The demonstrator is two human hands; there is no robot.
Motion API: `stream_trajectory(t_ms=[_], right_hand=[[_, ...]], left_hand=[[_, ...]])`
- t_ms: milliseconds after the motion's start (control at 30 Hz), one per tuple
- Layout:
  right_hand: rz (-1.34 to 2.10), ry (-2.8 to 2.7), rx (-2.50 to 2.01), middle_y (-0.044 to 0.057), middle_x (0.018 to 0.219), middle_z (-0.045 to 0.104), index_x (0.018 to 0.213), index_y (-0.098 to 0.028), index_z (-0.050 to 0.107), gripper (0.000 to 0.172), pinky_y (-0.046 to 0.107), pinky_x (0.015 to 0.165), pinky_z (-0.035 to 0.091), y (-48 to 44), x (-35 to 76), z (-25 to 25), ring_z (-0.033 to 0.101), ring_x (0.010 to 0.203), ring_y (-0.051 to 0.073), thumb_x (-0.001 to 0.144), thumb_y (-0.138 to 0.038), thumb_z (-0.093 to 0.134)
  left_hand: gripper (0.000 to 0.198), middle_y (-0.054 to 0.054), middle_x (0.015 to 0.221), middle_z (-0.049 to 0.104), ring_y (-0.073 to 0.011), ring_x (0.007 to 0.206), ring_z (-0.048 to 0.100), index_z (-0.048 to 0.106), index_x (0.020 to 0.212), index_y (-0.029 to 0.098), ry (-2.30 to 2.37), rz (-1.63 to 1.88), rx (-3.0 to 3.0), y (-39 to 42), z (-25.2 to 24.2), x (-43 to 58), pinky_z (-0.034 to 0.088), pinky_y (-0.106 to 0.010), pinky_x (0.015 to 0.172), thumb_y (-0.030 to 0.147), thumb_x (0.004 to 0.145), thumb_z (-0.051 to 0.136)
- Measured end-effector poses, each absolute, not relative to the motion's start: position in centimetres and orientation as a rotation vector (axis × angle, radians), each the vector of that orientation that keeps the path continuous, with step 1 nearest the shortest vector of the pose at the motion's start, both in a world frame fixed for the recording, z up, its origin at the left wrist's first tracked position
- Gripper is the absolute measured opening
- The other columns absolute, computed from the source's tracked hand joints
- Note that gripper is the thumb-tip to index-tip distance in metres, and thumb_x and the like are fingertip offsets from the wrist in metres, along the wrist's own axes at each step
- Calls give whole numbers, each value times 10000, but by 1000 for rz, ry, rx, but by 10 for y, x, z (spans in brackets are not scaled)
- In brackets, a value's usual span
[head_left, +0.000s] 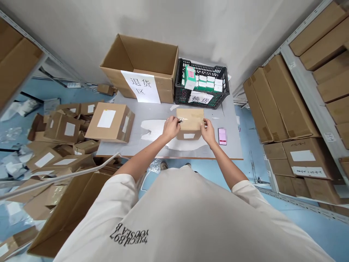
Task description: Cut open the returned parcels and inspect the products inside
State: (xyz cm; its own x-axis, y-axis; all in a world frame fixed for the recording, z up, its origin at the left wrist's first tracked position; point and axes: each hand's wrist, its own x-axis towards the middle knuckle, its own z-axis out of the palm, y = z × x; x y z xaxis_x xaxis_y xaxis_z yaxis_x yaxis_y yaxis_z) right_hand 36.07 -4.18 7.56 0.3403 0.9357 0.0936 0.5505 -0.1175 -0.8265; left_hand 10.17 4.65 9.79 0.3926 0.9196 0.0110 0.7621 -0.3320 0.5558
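Observation:
A small closed cardboard box (190,119) sits on the table before me, with shiny tape on its top and a white label on its near side. At its left top edge, my left hand (171,126) is closed around a small dark tool (180,121), its tip by the tape; the tool's exact kind is too small to tell. My right hand (208,130) grips the box's right side, fingers bent against the edge. To the right of that hand lies a phone (222,136) with a lit pink screen.
A large open carton (166,85) with a paper sign and a black crate (220,98) of green-and-white boxes stand at the back of the table (229,151). Another labelled carton (120,122) is at left. Discarded boxes (64,127) crowd the left floor; loaded shelves (290,58) flank the right.

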Motion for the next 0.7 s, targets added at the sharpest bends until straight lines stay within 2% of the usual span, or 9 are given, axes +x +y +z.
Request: stream_trajectory(t_ms=[100, 200, 333, 400, 533, 633, 700], right_hand=[[646, -1217, -1753, 191, 1515, 757, 1554, -230, 601, 608, 535, 1225, 570, -37, 340, 82, 723, 1377, 327, 1104, -630, 516], [701, -1176, -1656, 172, 1506, 772, 1570, -247, 598, 668, 533, 1254, 556, -26, 311, 88, 732, 1399, 322, 1125, -722, 448], [861, -1212, -1507, 175, 1506, 768, 1544, -250, 634, 829, 521, 1216, 592, -10, 275, 84, 755, 1370, 330, 1060, -898, 449], [917, -1249, -1492, 173, 1473, 779, 1459, -246, 695, 829, 518, 1208, 595, -6, 262, 77, 755, 1352, 334, 1013, -923, 523], [890, -1307, -1624, 162, 1393, 795, 1277, -228, 773, 584, 556, 1233, 563, -8, 252, 55, 736, 1312, 332, 1018, -726, 609], [771, -1320, -1841, 170, 1477, 725, 1207, -237, 779, 386, 610, 1299, 485, -13, 250, 40, 638, 1448, 355, 972, -522, 668], [719, -1297, -1973, 178, 1551, 659, 1210, -244, 753, 352, 644, 1327, 439, -16, 249, 32, 567, 1524, 370, 916, -431, 706]], left_hand=[[301, -170, 1414, 688, -366, 1372, 640, 753, 1280, 222, 1326, 466, 2275, 48, 111, 96, 512, -515, 1208, 170, 1056, 560], [319, -137, 1391, 722, -325, 1371, 653, 711, 1364, 239, 1137, 471, 2258, 46, 123, 90, 523, -481, 1205, 227, 1105, 525], [307, -133, 1427, 726, -333, 1402, 646, 689, 1379, 244, 1170, 512, 2212, 44, 131, 72, 513, -488, 1220, 386, 1129, 579], [367, -148, 1455, 710, -351, 1394, 650, 671, 1412, 236, 1249, 518, 2181, 46, 131, 57, 518, -503, 1212, 439, 1111, 621], [446, -170, 1494, 687, -370, 1386, 654, 618, 1503, 227, 1365, 499, 2118, 55, 121, 17, 537, -517, 1185, 370, 1081, 622], [461, -180, 1486, 697, -372, 1374, 664, 602, 1531, 223, 1419, 492, 2074, 62, 108, -13, 551, -521, 1166, 297, 1078, 571], [457, -177, 1474, 711, -371, 1361, 675, 613, 1519, 227, 1455, 486, 2052, 66, 99, -30, 555, -528, 1164, 258, 1068, 552]])
